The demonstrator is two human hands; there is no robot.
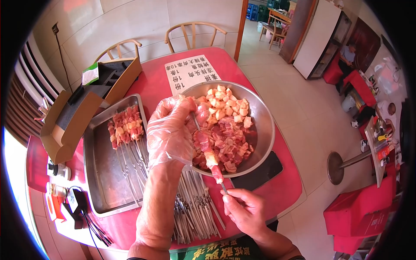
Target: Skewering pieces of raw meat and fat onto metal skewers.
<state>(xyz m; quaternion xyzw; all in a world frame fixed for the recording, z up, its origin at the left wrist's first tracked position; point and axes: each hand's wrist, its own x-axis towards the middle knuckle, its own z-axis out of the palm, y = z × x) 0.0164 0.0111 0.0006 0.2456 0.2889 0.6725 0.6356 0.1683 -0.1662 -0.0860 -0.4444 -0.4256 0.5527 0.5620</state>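
My left hand, in a clear plastic glove, pinches a piece of raw meat at the tip of a metal skewer. Several meat pieces and a pale, fatty one are threaded along it. My bare right hand grips the skewer's lower end. Both hands are over or beside a steel bowl of red meat chunks and pale cubes. Loaded skewers lie in a metal tray to the left. Many bare metal skewers are piled below the bowl, partly hidden by my left forearm.
A black flat object lies partly under the bowl. Behind the tray stands an open cardboard box; a paper with writing is behind the bowl. Jars and black cables are at left. Two people sit far right.
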